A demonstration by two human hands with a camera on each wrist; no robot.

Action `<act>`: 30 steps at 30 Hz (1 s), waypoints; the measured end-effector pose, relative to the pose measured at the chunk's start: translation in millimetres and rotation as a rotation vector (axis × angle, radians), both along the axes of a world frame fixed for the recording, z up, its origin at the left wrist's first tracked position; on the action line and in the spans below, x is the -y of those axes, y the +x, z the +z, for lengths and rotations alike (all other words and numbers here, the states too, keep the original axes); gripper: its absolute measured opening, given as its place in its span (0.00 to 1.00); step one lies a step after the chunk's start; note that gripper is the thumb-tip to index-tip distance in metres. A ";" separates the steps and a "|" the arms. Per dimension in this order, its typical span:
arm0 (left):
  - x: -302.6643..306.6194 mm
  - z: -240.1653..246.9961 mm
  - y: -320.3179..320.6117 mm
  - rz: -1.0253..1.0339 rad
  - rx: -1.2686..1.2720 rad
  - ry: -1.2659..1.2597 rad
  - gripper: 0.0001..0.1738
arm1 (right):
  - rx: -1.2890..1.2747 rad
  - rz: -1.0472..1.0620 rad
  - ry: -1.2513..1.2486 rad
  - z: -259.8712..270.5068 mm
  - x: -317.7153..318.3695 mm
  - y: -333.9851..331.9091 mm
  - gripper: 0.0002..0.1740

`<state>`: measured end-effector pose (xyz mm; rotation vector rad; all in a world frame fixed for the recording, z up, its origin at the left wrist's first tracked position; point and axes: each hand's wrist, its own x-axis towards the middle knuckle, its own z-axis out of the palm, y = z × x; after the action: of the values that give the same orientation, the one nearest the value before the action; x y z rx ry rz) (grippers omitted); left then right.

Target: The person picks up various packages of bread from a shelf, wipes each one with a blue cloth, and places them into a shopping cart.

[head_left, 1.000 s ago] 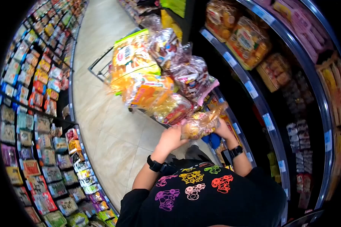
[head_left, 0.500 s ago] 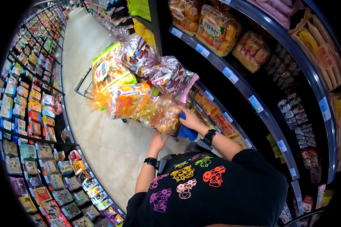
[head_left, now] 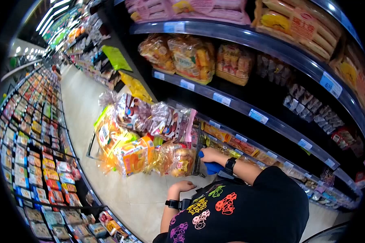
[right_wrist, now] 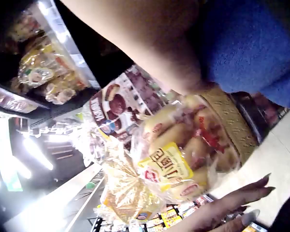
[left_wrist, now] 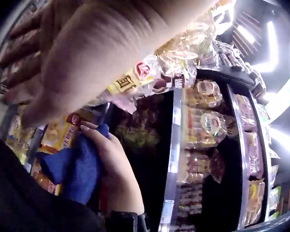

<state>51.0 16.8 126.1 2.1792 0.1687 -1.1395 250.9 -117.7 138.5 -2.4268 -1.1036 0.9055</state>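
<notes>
My left hand [head_left: 182, 186] is just below a clear bag of bread rolls [head_left: 180, 162], its fingers extended and holding nothing; in the left wrist view the hand [left_wrist: 96, 53] looms large at the top. My right hand [head_left: 213, 154] grips a bunched blue cloth [head_left: 212, 168] beside the cart's wire end [head_left: 198, 152]. The right wrist view has the cloth [right_wrist: 251, 53] at top right and the bag of rolls [right_wrist: 183, 145] resting upon other packages. Around it in the cart lie an orange bread package [head_left: 134, 157], a yellow-green one [head_left: 108, 131] and purple-brown ones [head_left: 166, 119].
Shelves of packaged bread [head_left: 192, 58] with a price-tagged edge [head_left: 221, 99] run along the right. On the left stands a long rack of small packets [head_left: 48, 162]. A pale tiled floor [head_left: 79, 101] stretches between them.
The bag of rolls, earlier in both hands, now rests among the cart's packages. Both hands have let go of it; the left has drawn back. The head view has turned toward the shelves.
</notes>
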 end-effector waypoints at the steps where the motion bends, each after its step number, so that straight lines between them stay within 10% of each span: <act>1: 3.0 8.2 6.5 0.004 0.036 -0.049 0.29 | 0.020 0.043 -0.033 7.4 1.4 9.6 0.29; 13: 60.3 151.5 182.4 0.484 0.521 -0.964 0.22 | 0.871 -0.711 0.794 269.1 101.6 144.5 0.27; 14: 66.0 154.0 198.3 0.565 0.606 -1.073 0.21 | 0.536 -0.680 0.483 294.1 118.1 152.2 0.33; 17: 77.5 150.4 238.0 0.809 0.838 -1.242 0.18 | 0.973 -0.695 0.816 258.6 124.0 201.4 0.38; 25: 93.1 173.9 306.0 0.800 1.098 -1.084 0.23 | 0.549 -0.609 0.660 226.3 115.1 238.4 0.44; 30: 105.3 178.3 331.0 0.812 1.105 -1.097 0.30 | 0.790 -0.544 0.772 225.5 117.4 229.0 0.42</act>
<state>382.0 -88.5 304.4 1.2047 -0.0697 0.4558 479.9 -235.0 364.1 -2.1771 -0.6999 -0.6067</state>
